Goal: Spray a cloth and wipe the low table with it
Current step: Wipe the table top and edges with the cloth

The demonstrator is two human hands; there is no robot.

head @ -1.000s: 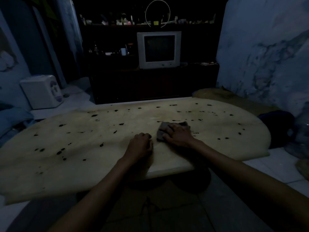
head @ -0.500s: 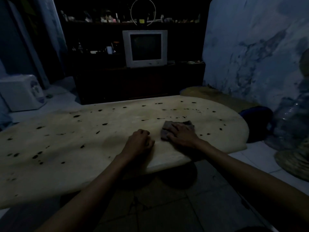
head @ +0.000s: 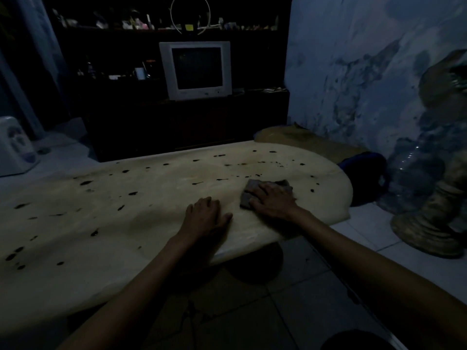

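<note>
Dimness is filling the head view, and I am looking down over my two bare forearms reaching onto the pale, cream-coloured low table with a rounded end and dark specks scattered over its top (head: 106, 223). My right hand (head: 274, 202) is lying flat on the small grey folded cloth (head: 249, 192), fingers stretched out and spread over it, pressing it against the tabletop rather than curling around it; the cloth is sitting on the right part of the table, near the front edge, with its far corners peeking out beyond my fingertips. My left hand (head: 204, 217) is resting palm-down on the bare table just beside the cloth, to its left, apart from it, with fingers released and lying loosely extended, holding nothing. Beyond the table, a light grey boxy television with a dark screen (head: 195, 69) is standing on a dark wooden shelf unit (head: 131, 117) whose upper shelves are carrying small objects too dark to tell apart. A white boxy appliance (head: 14, 147) is sitting on the floor at the far left. At the right, against the stained bluish wall (head: 353, 72), a clear plastic bottle (head: 414, 170) is standing beside a rough, brownish, tall shape (head: 434, 215) that I cannot identify.
</note>
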